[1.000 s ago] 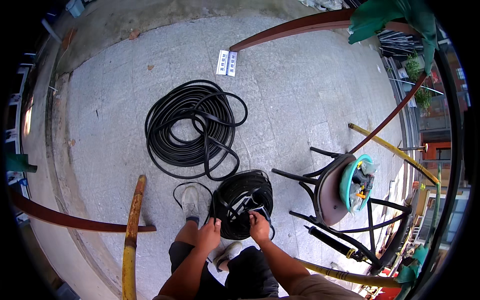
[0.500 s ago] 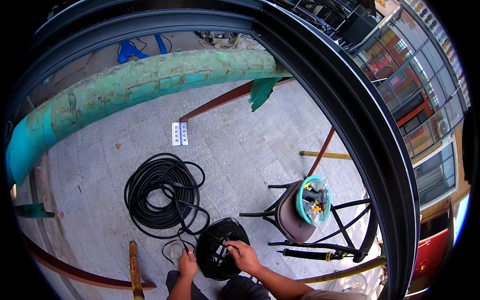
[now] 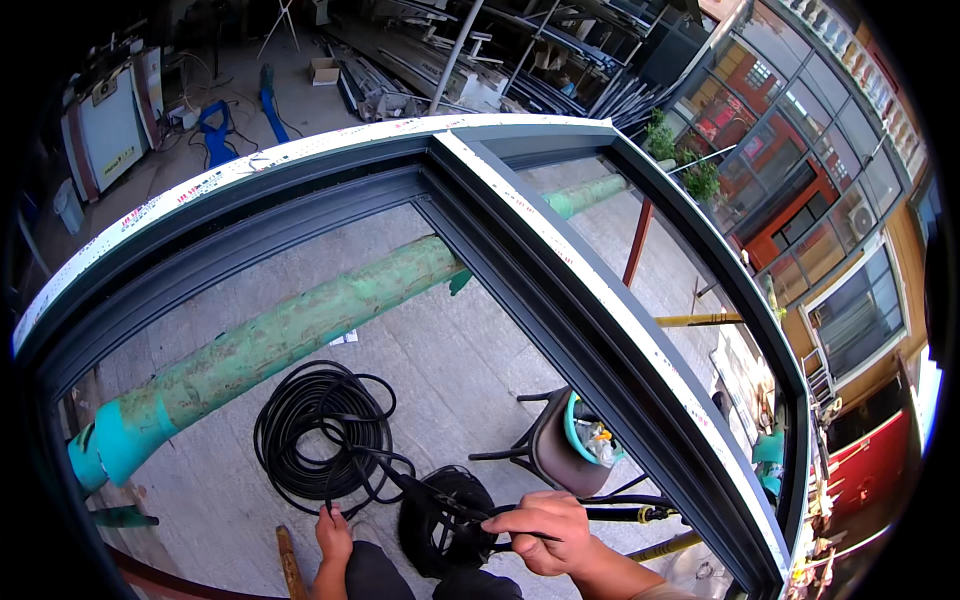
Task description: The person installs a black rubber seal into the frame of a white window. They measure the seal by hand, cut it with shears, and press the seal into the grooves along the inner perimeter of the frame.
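My right hand (image 3: 548,530) is closed in a pinch on a black rubber strip, whose short end pokes out past the fingers. It is raised above a dark bundle of the same strip (image 3: 440,505) lying by my knees. My left hand (image 3: 333,535), lower and nearer my left knee, has its fingertips closed on a strand running up to the big loose black coil (image 3: 370,415) on the floor. Strands cross from this coil over to the bundle. Part of the bundle is hidden behind my right hand.
A large dark window frame (image 3: 560,270) with white film on its edge surrounds my work area. A green-wrapped pipe (image 3: 300,310) crosses beyond the coil. On the right, a brown stool (image 3: 560,455) carries a teal tub (image 3: 578,430). A yellow-brown post (image 3: 290,560) stands left.
My right hand has risen off the bundle and moved right, drawing strip with it. My left hand has shifted left and slightly down. The view has tilted up, showing more of the frame and yard.
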Available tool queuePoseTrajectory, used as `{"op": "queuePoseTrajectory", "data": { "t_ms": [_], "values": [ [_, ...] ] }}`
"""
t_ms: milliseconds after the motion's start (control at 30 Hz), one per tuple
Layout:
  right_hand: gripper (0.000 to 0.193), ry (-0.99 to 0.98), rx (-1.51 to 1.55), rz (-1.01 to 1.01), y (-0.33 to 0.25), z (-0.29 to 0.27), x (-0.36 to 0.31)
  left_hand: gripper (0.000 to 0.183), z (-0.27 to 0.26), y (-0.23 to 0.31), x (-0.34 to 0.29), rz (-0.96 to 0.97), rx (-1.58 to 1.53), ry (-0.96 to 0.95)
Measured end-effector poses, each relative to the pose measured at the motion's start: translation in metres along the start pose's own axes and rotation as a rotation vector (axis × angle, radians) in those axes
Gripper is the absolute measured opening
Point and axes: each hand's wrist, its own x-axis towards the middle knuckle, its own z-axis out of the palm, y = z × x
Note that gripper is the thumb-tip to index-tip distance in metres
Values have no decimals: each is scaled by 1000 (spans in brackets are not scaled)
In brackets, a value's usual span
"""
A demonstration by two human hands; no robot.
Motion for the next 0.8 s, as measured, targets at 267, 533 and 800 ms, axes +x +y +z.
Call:
{"op": "queuePoseTrajectory", "data": {
  "t_ms": [267,533,800],
  "values": [
    [57,591,-123,52,-73,-62,29,32,10,100,8,129,149,-288],
    [50,870,-239,266,-98,-133,54,37,10,246,18,188,162,-511],
    [41,957,162,515,-69,-167,54,38,5,300,30,286,347,-588]
  ]
}}
